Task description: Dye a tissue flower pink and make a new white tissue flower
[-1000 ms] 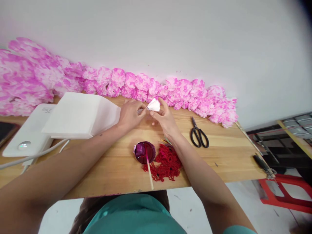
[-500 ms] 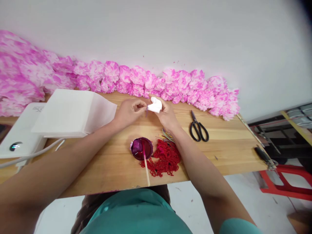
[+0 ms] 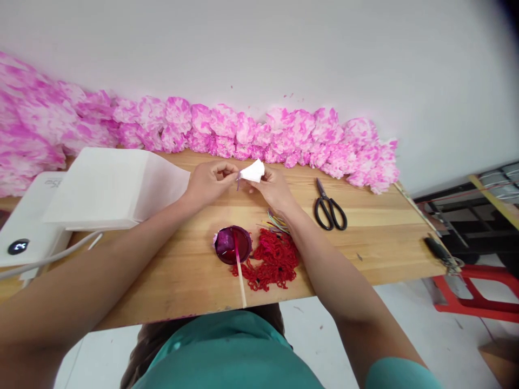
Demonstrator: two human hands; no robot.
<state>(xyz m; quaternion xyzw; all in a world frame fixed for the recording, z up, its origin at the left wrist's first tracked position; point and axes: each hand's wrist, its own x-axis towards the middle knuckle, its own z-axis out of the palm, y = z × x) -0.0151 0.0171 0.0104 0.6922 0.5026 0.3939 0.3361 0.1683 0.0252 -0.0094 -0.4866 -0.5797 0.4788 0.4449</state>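
Turned since the earlier frame, the white folded paper (image 3: 253, 170) sits above the table (image 3: 182, 270): left hand (image 3: 211, 181) pinching its narrow end by a purple tie (image 3: 238, 182), right hand (image 3: 278, 189) holding the fanned end. Binding seems underway, calling next for a steady pinch.

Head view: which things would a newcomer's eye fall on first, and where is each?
The long bank of pink-and-white ruffled puffs stands out first, stretching along the wall at the back of the table. Next is the bright white folded piece, held between the left hand and the right hand. Nearer the table's front edge, tangled red strands lie beside a round purple dish.
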